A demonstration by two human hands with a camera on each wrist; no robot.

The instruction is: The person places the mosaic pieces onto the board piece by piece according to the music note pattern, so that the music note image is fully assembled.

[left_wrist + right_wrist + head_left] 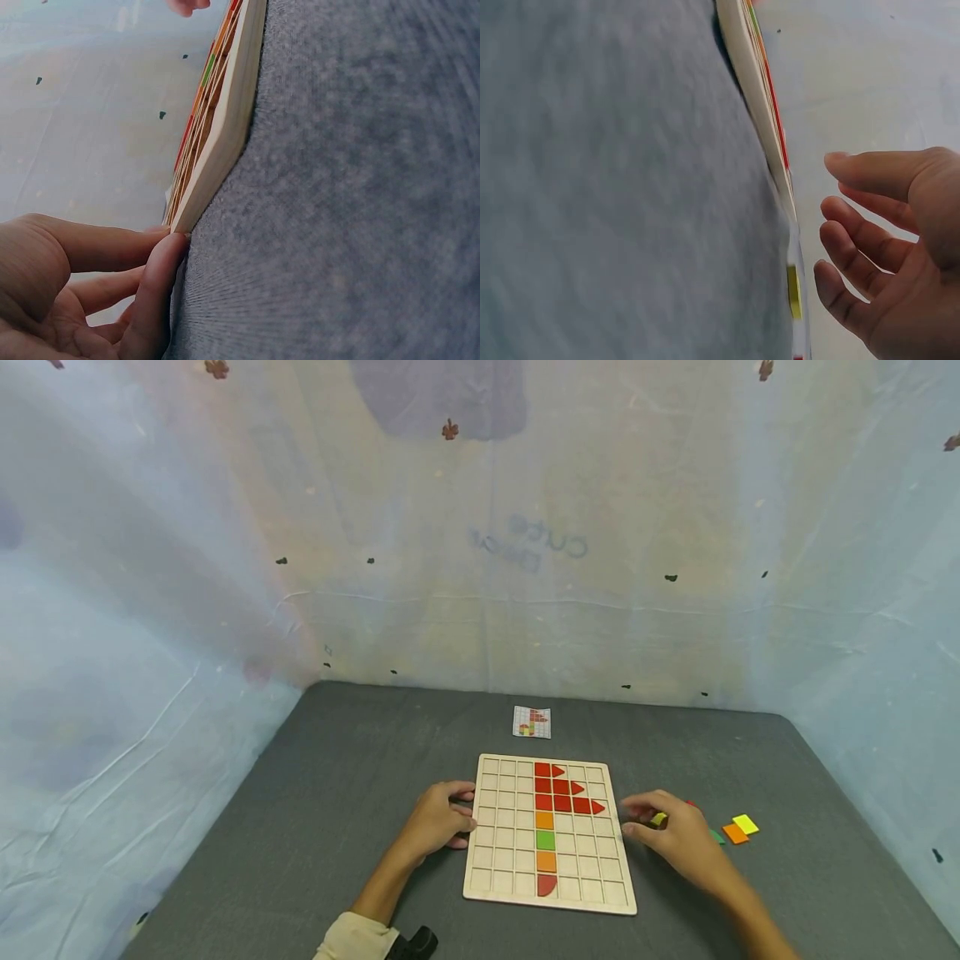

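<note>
A pale wooden grid board (502,897) lies on the dark table. Down its middle runs a column of coloured tiles: red squares with red triangles (597,807) at the far end, then orange, a green square (545,841), orange and a red rounded piece (547,884) nearest me. My left hand (435,817) pinches the board's left edge; in the left wrist view the thumb and a finger (112,244) meet at its rim. Just off the right edge, my right hand (675,833) hovers with loosely bent, parted fingers (870,176) and nothing between them.
Behind the board lies a small pattern card (532,722). Loose tiles lie to the right, including a yellow one (746,824) and an orange one (736,833), with others partly hidden by my right hand. Pale sheeting (480,568) hangs behind and beside the table (375,735).
</note>
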